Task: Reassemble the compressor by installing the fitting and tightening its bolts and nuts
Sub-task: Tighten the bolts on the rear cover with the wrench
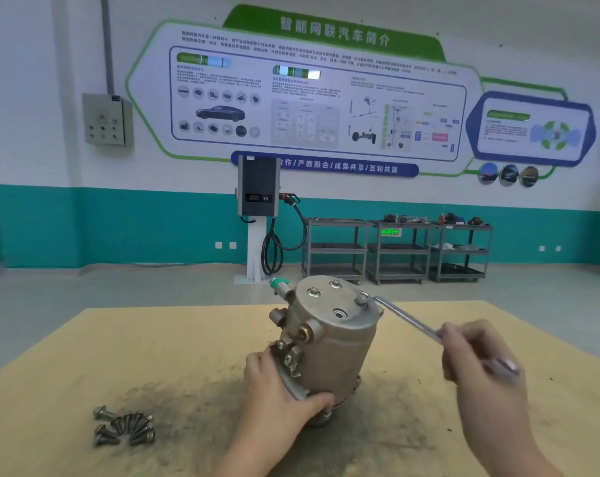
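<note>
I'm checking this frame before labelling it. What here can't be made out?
- Head view: the right hand and the near end of the wrench are motion-blurred, so the grip is unclear.
- The compressor base is hidden behind the left hand.
- Loose bolts lie heaped; their count is unclear.
- Wall poster small text is unreadable.

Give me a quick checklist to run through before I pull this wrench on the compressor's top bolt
1. Wrench ring seated on the top bolt: ok.
2. Left hand steadying the compressor: ok.
3. Right hand gripping the wrench handle: ok, though blurred.
4. Compressor sitting flat on the table: not ok, it is tilted.
5. Spare bolts clear of the swing: ok.
6. Bolt already tight: cannot tell.
</note>
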The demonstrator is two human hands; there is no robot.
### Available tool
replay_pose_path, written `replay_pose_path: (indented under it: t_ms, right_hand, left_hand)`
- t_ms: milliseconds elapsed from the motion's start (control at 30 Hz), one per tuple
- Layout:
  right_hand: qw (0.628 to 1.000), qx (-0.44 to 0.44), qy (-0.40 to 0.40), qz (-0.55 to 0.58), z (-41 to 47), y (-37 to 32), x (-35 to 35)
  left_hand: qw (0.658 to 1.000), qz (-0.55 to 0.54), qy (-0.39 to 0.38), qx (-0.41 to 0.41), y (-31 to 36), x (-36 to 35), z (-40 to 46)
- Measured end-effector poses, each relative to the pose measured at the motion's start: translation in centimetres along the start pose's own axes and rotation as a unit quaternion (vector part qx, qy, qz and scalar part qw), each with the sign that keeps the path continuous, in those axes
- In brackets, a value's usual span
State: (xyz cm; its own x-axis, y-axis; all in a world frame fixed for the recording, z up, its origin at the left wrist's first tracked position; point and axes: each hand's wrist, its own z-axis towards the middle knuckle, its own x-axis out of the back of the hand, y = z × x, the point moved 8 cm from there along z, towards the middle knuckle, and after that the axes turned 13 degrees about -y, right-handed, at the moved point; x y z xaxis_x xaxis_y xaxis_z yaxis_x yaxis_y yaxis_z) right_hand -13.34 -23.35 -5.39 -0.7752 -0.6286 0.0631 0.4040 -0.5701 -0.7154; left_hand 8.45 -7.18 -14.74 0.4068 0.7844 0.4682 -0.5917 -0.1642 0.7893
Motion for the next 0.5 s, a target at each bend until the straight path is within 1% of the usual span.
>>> replay_pose_path:
  t_ms: [33,67,100,133,167,200,233,267,300,367,433,467,500]
  right_hand:
    - [0.993,0.087,-0.035,-0.074,-0.4,-2.9,-1.7]
    - [0.971,0.172,-0.091,-0.139,-0.6,-5.6,-4.1]
    - [0.937,0.248,-0.143,-0.202,-0.8,-7.7,-6.7]
    - [0.897,0.296,-0.196,-0.263,-0.6,-9.2,-9.4]
    - [0.858,0.307,-0.251,-0.327,0.2,-9.9,-12.2]
    - [0.825,0.278,-0.294,-0.395,1.5,-9.9,-14.8]
    - [0.799,0.221,-0.328,-0.453,3.2,-9.6,-17.0]
    - [0.786,0.155,-0.353,-0.483,5.1,-8.9,-18.7]
    - [0.782,0.091,-0.373,-0.491,7.2,-7.8,-20.0]
    - [0.784,-0.018,-0.397,-0.477,11.2,-5.4,-21.4]
    - [0.795,-0.114,-0.39,-0.451,15.0,-2.4,-20.2]
    - [0.811,-0.175,-0.385,-0.404,16.2,-0.6,-18.6]
    - [0.832,-0.249,-0.38,-0.318,16.9,1.5,-16.4]
  left_hand:
    - [1.0,0.001,0.011,-0.002,0.0,0.1,-0.1]
    - [1.0,0.0,0.021,-0.002,-0.1,0.2,-0.3]
    - [1.0,-0.002,0.025,0.0,-0.2,0.3,-0.3]
    - [1.0,-0.002,0.023,0.004,-0.3,0.2,-0.3]
    - [1.0,0.0,0.016,0.009,-0.4,0.2,-0.1]
    - [1.0,0.003,0.006,0.018,-0.4,0.3,0.1]
    - [1.0,0.01,-0.002,0.028,-0.5,0.4,0.4]
    - [0.999,0.023,-0.007,0.032,-0.4,0.6,0.6]
    - [0.999,0.037,-0.01,0.03,-0.3,0.7,0.9]
    - [0.999,0.039,-0.022,0.018,-0.3,0.8,1.1]
    - [0.999,0.012,-0.036,0.015,-0.5,0.9,1.0]
    - [0.999,0.001,-0.042,0.016,-0.7,1.0,0.8]
    - [0.999,-0.012,-0.05,0.017,-0.8,1.1,0.7]
